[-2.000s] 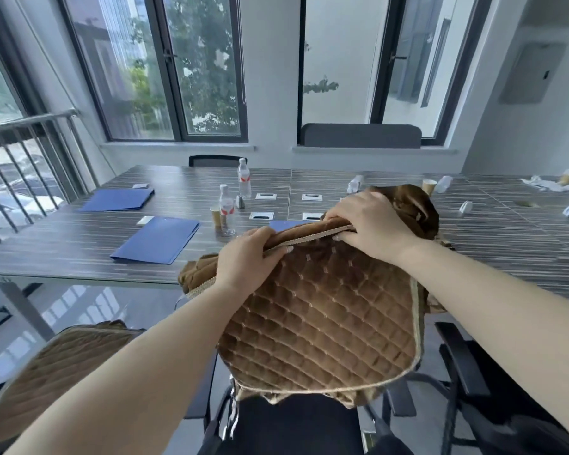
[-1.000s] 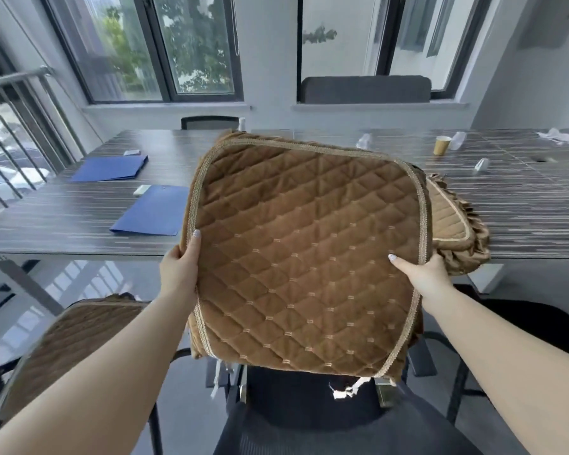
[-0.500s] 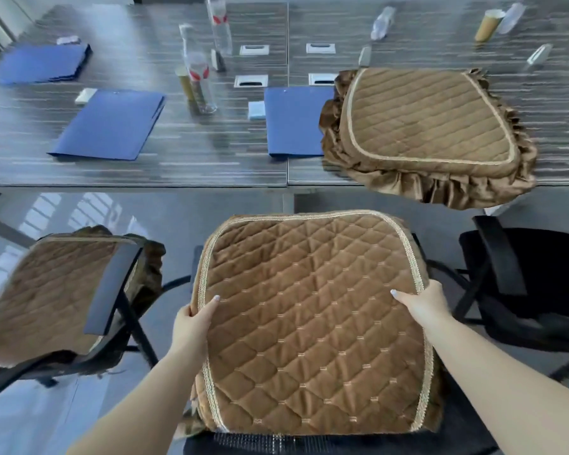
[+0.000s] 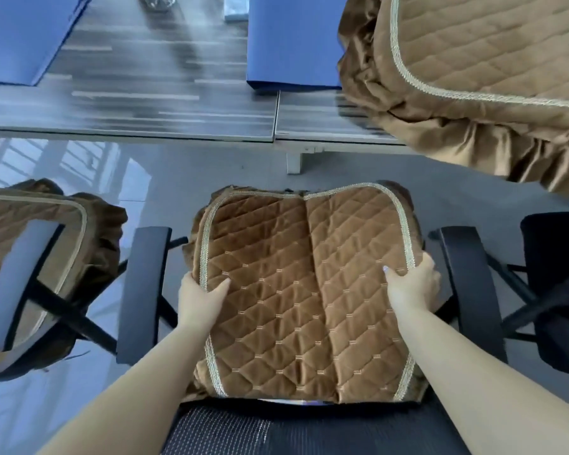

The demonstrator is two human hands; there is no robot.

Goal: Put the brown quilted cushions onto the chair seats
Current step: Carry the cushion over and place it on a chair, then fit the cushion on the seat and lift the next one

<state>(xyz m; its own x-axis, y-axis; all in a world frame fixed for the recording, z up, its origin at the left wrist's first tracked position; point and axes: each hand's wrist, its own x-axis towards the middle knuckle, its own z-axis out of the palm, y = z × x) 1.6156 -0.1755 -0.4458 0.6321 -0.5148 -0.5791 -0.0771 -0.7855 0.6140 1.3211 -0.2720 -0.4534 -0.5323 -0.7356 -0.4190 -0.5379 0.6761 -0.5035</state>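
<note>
1. brown quilted cushion (image 4: 304, 290) lay on the seat of the black office chair (image 4: 243, 428) directly below the camera, between its two armrests, with a lengthwise crease running down its middle.
2. the left hand (image 4: 199, 295) gripped the cushion's left trimmed edge, thumb on top and fingers curled under the rim.
3. the right hand (image 4: 411, 287) gripped the right trimmed edge the same way, thumb lying on the quilting.
4. to the left, a second chair (image 4: 40, 290) carried another brown cushion (image 4: 89, 224) on its seat.
5. to the right stood a black chair (image 4: 552, 290), only partly in view.
6. farther off, on the striped grey table (image 4: 145, 93), lay two blue folders (image 4: 289, 44), and a ruffled brown cushion (image 4: 473, 77) overhung the table's near edge at the right.
</note>
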